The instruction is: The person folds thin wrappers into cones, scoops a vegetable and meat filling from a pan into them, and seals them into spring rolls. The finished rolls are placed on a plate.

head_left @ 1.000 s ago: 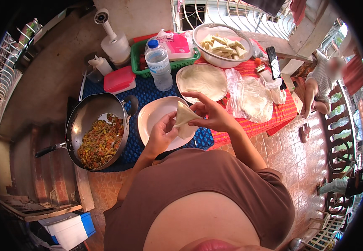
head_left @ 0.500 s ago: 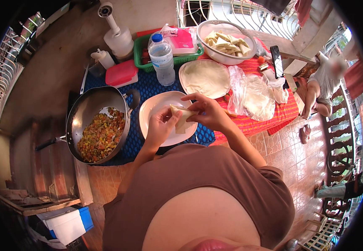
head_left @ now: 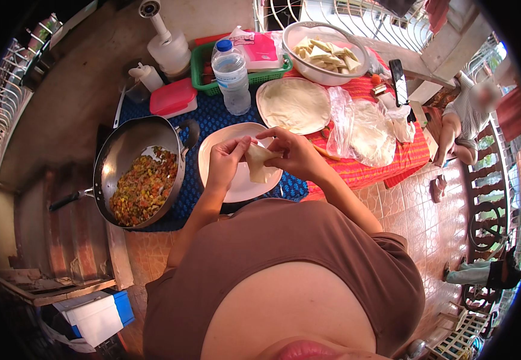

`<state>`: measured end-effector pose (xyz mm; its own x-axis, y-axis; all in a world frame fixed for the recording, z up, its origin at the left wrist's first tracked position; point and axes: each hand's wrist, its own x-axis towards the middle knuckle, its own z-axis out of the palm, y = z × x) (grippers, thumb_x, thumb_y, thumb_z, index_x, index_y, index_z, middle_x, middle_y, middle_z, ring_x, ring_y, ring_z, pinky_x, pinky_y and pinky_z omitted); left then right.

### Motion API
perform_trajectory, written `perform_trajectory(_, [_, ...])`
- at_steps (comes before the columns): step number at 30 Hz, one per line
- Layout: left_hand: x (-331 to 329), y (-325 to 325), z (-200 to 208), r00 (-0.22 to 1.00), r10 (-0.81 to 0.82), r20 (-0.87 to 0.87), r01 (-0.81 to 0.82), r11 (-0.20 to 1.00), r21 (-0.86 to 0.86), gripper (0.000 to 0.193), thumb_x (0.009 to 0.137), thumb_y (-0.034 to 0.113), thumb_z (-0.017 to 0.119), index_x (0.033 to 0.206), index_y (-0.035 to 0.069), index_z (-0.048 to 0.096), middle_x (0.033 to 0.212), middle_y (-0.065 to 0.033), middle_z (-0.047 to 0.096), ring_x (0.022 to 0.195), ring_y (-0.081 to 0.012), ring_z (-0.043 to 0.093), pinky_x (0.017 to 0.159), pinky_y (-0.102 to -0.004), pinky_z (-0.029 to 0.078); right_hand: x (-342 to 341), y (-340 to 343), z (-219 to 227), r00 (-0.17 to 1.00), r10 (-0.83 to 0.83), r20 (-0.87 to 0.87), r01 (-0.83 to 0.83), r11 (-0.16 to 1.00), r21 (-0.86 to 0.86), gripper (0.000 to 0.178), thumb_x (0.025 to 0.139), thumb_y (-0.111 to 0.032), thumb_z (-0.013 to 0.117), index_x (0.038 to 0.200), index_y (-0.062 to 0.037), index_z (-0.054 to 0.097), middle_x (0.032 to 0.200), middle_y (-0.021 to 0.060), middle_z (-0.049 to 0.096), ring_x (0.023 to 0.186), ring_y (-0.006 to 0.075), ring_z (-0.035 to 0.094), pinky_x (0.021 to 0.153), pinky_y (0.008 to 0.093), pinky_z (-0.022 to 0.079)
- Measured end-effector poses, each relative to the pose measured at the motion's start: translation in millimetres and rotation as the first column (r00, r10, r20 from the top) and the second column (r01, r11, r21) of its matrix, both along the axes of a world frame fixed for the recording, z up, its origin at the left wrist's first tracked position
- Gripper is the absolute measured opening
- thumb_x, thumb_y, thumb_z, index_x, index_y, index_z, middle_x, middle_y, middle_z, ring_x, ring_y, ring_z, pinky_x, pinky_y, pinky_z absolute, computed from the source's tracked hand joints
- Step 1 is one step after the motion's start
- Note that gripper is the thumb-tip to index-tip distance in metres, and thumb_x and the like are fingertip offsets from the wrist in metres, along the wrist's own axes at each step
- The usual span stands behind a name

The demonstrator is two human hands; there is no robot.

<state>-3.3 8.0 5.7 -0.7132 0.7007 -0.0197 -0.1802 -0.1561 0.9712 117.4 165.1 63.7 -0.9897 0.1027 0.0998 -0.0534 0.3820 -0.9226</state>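
Above a white plate point(head_left: 211, 157), my two hands hold a pale, folded pastry wrapper point(head_left: 260, 164), its strip end hanging down. My right hand point(head_left: 296, 156) grips its right side between thumb and fingers. My left hand point(head_left: 227, 161) is pinched at the wrapper's upper left corner; whether filling is inside is hidden. Left of the plate, a wok point(head_left: 111, 150) contains a cooked mix of diced vegetables point(head_left: 143, 191). Beyond the plate lies a round stack of wrapper sheets point(head_left: 293, 105). Folded triangular pastries point(head_left: 326, 54) are heaped in a white colander bowl point(head_left: 356, 45) at the back.
A water bottle point(head_left: 231, 81) stands behind the plate, before a green basket point(head_left: 203, 87). Nearby are a pink-lidded box point(head_left: 173, 96) and a white squeeze bottle point(head_left: 146, 78). More wrappers in plastic point(head_left: 371, 135) and a propped phone point(head_left: 398, 84) are at right. A person point(head_left: 467, 120) sits beyond.
My left hand has shifted up to the wrapper's upper corner, with its fingertips pinched higher. The wrapper has turned a little in my right hand, its folded face showing more.
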Motion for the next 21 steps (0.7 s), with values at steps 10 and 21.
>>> perform_trajectory(10, [9, 2, 2, 0.993, -0.064, 0.103, 0.067, 0.997, -0.026, 0.05, 0.084, 0.014, 0.07, 0.125, -0.002, 0.045, 0.09, -0.0067, 0.065, 0.078, -0.0097, 0.063, 0.069, -0.0232, 0.053, -8, 11, -24, 0.999, 0.01, 0.048, -0.002, 0.987, -0.161, 0.057, 0.075, 0.003, 0.071, 0.127, -0.0066, 0.049, 0.086, 0.006, 0.066, 0.08, 0.009, 0.06, 0.069, 0.0244, 0.047])
perform_trajectory(21, [4, 3, -1, 0.983, -0.137, 0.123, 0.131, 0.99, 0.059, 0.061, 0.077, 0.003, 0.075, 0.127, 0.002, 0.042, 0.096, -0.0065, 0.064, 0.09, -0.0114, 0.062, 0.082, -0.025, 0.051, -14, 20, -29, 0.99, 0.137, 0.044, -0.106, 0.902, -0.417, 0.063, 0.075, -0.013, 0.079, 0.129, -0.0027, 0.047, 0.083, 0.0057, 0.065, 0.078, 0.0095, 0.06, 0.067, 0.0232, 0.045])
